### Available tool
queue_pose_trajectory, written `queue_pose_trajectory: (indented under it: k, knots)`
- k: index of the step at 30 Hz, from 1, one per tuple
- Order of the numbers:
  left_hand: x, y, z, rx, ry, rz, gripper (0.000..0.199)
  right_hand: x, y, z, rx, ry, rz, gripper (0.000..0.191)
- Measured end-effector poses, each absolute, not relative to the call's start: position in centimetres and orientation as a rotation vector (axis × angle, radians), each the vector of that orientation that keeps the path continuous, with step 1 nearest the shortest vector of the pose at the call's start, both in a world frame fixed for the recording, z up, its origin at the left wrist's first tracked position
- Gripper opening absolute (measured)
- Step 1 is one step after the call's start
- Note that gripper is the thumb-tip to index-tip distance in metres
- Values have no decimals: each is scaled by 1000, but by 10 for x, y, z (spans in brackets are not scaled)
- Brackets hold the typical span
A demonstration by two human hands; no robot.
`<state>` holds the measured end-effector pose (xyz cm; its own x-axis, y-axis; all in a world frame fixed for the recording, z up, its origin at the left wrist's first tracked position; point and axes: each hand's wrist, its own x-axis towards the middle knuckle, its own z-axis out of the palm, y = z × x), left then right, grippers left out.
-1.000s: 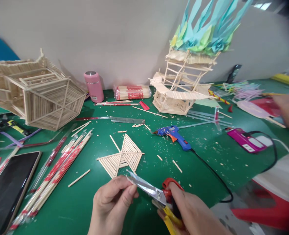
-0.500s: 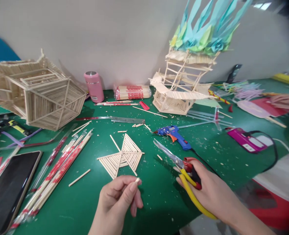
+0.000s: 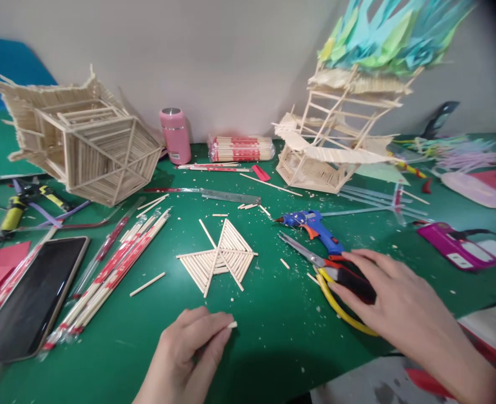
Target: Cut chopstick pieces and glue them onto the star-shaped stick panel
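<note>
My left hand (image 3: 193, 348) is closed in a pinch on a short wooden stick piece (image 3: 232, 325), whose pale end pokes out past the fingertips. Scissors (image 3: 315, 259) with red, black and yellow handles lie on the green table to the right. Over their handles my right hand (image 3: 393, 280) is spread, thumb and fingers apart and loosely around the red and black part. Between and beyond my hands lies a flat web of wooden sticks (image 3: 218, 255), with some sections filled. A blue glue gun (image 3: 311, 224) rests just behind the scissors.
Stick models stand at the back left (image 3: 109, 157) and right (image 3: 315, 163), with a pink flask (image 3: 175, 136) and bundled sticks (image 3: 242, 149) between. A phone (image 3: 41, 297) and wrapped sticks (image 3: 117, 275) lie left. A purple device (image 3: 458, 247) with a cable sits right.
My right hand has lowered the scissors to the table and loosened its fingers around the handles. My left hand still pinches the stick piece, now turned more sideways. The view has shifted slightly.
</note>
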<state>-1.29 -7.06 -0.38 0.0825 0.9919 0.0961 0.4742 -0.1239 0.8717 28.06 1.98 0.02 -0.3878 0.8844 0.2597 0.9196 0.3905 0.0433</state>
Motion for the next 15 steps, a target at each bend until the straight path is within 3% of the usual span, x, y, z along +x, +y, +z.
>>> queue_pose_trajectory:
  k: [3,7,15]
  knots:
    - [-13,-67,-7,1838,1459,890,19,241,4,9,-1238,-2349,-13,20]
    - [-8,-58,-7,1726,1450,736,22,183,-9,9,-681,-2503,465,17]
    - [-20,-44,-1,1315,1362,649,29,156,3,-22,-538,-2551,430,17]
